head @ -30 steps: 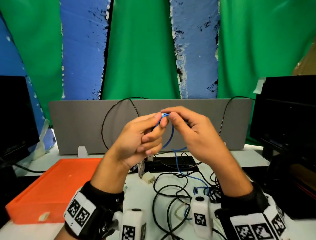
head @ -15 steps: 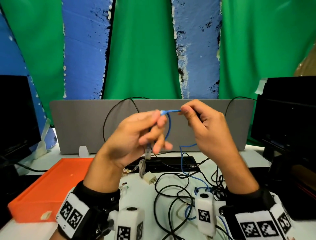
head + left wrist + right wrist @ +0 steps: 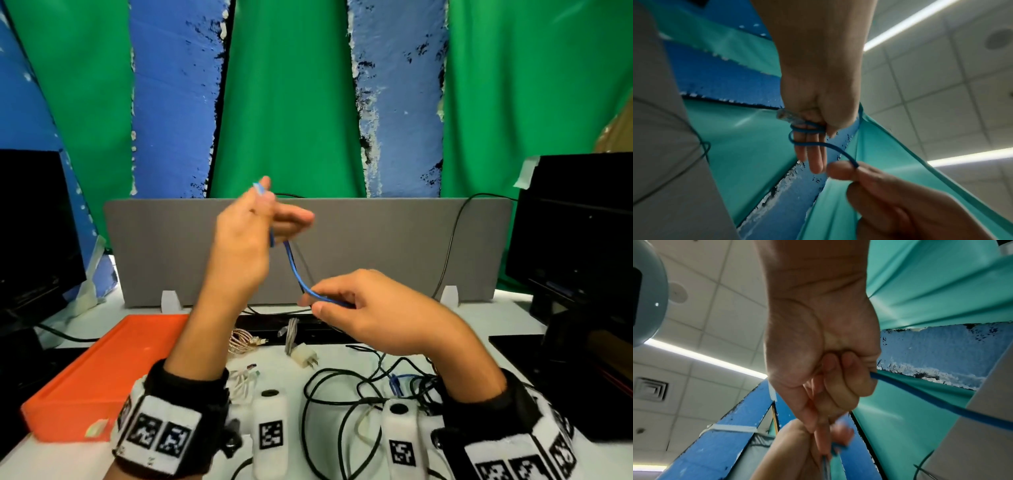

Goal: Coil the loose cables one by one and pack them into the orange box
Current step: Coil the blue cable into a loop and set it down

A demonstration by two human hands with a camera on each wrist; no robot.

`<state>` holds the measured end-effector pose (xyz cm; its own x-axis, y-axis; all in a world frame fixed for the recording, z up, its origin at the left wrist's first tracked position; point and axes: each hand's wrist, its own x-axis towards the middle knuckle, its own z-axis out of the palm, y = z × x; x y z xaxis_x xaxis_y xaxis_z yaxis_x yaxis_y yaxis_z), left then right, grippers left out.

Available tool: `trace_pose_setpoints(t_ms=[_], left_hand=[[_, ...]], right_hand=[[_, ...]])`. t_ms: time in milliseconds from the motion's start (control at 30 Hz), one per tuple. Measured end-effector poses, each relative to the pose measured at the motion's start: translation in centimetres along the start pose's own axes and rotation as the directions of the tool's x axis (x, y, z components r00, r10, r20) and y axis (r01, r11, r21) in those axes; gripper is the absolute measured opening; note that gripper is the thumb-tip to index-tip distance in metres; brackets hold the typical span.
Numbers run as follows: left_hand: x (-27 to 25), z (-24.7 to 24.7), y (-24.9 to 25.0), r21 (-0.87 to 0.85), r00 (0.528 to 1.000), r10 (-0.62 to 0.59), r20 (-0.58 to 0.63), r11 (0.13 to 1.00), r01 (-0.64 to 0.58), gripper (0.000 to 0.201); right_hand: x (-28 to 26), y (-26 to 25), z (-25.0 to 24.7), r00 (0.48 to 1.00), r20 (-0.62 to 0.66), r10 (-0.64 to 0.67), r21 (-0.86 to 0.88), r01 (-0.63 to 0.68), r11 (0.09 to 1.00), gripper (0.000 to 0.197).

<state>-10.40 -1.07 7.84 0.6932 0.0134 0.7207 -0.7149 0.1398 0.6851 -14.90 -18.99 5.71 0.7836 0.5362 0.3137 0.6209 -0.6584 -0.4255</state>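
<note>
Two extended fingers of left hand, pressed together, wrapped twice by blue cable, thumb pinning the plug end. Right hand, at five o'clock and lower, pinching the running length. Best kept taut, turns side by side. Orange box at seven o'clock, on the desk.

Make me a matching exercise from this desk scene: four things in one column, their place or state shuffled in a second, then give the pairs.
Things
1. blue cable
2. orange box
3. white plug
4. right hand

Place or state
A. lies on the desk, unheld
B. looped round the left hand's fingers
C. at the desk's left
D. pinches the cable low down

Pairs: 1-B, 2-C, 3-A, 4-D
</note>
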Motion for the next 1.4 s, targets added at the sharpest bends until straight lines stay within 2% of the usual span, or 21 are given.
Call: trace_pose_setpoints(t_ms=[67, 133, 200, 267, 333, 467, 567, 667, 733, 833, 933, 1000, 1067, 1133, 1167, 1200, 1233, 1300, 1333, 1367, 1400], left_hand=[[-0.4, 0.2, -0.6, 0.358, 0.983, -0.032, 0.183, 0.933, -0.036, 0.025], [-0.9, 0.1, -0.8, 0.450, 0.923, -0.164, 0.349, 0.893, -0.012, 0.029], [-1.4, 0.2, -0.4, 0.271, 0.821, -0.239, 0.519, 0.957, 0.107, 0.035], [-1.7, 0.4, -0.1, 0.013, 0.747, -0.230, 0.623, 0.959, 0.285, 0.034], [-1.8, 0.3, -0.2, -0.148, 0.728, -0.223, 0.649, 0.901, 0.407, 0.036], [-1.9, 0.6, -0.2, -0.281, 0.698, -0.209, 0.685, 0.808, 0.518, 0.037], [-1.8, 1.8, 0.0, -0.459, 0.733, -0.202, 0.649, 0.665, 0.589, 0.033], [-1.5, 2.1, -0.2, -0.608, 0.815, -0.231, 0.531, 0.566, 0.557, 0.043], [-1.1, 1.7, -0.2, -0.681, 0.839, -0.228, 0.495, 0.498, 0.537, 0.048], [-0.7, 1.2, -0.2, -0.763, 0.857, -0.174, 0.485, 0.394, 0.512, 0.055], [-0.7, 1.1, -0.2, -0.817, 0.905, -0.130, 0.406, 0.392, 0.423, 0.059], [-0.8, 1.2, -0.1, -0.795, 0.933, -0.147, 0.328, 0.491, 0.356, 0.054], [-0.9, 1.8, -0.1, -0.660, 0.954, -0.178, 0.240, 0.691, 0.295, 0.048], [-1.1, 2.6, -0.1, -0.314, 0.979, -0.143, 0.146, 0.932, 0.183, 0.038], [-1.4, 3.0, -0.1, -0.080, 0.989, -0.081, 0.125, 0.993, 0.091, 0.030], [-1.6, 3.2, -0.3, 0.171, 0.991, -0.012, 0.137, 0.985, -0.012, 0.022], [-1.8, 3.4, -0.7, 0.415, 0.985, 0.016, 0.172, 0.906, -0.087, 0.017], [-2.1, 3.5, -1.4, 0.765, 0.975, -0.071, 0.209, 0.632, -0.118, 0.019], [-2.2, 3.6, -1.5, 0.843, 0.970, -0.132, 0.205, 0.527, -0.106, 0.022], [-2.3, 3.6, -1.6, 0.869, 0.961, -0.182, 0.208, 0.485, -0.096, 0.026], [-2.3, 3.5, -1.6, 0.862, 0.946, -0.233, 0.227, 0.500, -0.084, 0.028]], right_hand=[[-0.4, -0.2, -0.8, 0.993, -0.112, -0.046, 0.044, 0.052, 0.998, 0.015], [-0.6, 0.2, -1.7, 0.965, -0.254, -0.058, 0.159, 0.101, 0.982, 0.009], [-0.5, 0.7, -2.2, 0.928, -0.371, -0.044, 0.262, 0.150, 0.953, 0.011], [-0.3, 0.8, -2.2, 0.881, -0.472, -0.026, 0.321, 0.199, 0.926, 0.016], [0.0, 0.8, -2.3, 0.832, -0.554, 0.021, 0.386, 0.235, 0.892, 0.019], [0.7, 1.6, -2.4, 0.750, -0.646, 0.142, 0.488, 0.262, 0.833, 0.023], [1.3, 2.0, -1.7, 0.767, -0.632, 0.110, 0.426, 0.225, 0.876, 0.025], [1.8, 2.3, -0.8, 0.856, -0.515, 0.044, 0.323, 0.146, 0.935, 0.023], [1.8, 2.5, -0.6, 0.902, -0.430, 0.042, 0.299, 0.098, 0.949, 0.018], [1.7, 2.7, -0.3, 0.939, -0.342, 0.049, 0.218, 0.028, 0.976, 0.019], [1.8, 2.9, 0.3, 0.971, -0.226, 0.081, 0.132, -0.052, 0.990, 0.025], [1.9, 2.4, 0.7, 0.983, -0.144, 0.114, 0.068, -0.106, 0.992, 0.029], [2.0, 1.3, 1.3, 0.985, -0.094, 0.147, 0.003, -0.147, 0.989, 0.036], [2.1, 0.3, 1.7, 0.986, -0.074, 0.152, -0.068, -0.157, 0.985, 0.037], [2.2, 0.0, 1.7, 0.985, -0.073, 0.158, -0.102, -0.165, 0.981, 0.036], [2.2, -0.2, 1.4, 0.983, -0.087, 0.160, -0.130, -0.171, 0.977, 0.035], [2.2, 0.0, 1.0, 0.981, -0.108, 0.164, -0.143, -0.178, 0.973, 0.033], [2.0, 0.5, 0.2, 0.969, -0.161, 0.189, -0.100, -0.207, 0.973, 0.029], [1.8, 0.7, -0.1, 0.960, -0.183, 0.212, -0.055, -0.225, 0.973, 0.028], [1.8, 1.0, -0.2, 0.951, -0.197, 0.237, -0.005, -0.243, 0.970, 0.026], [1.7, 1.1, -0.3, 0.944, -0.210, 0.255, 0.042, -0.252, 0.967, 0.025]])
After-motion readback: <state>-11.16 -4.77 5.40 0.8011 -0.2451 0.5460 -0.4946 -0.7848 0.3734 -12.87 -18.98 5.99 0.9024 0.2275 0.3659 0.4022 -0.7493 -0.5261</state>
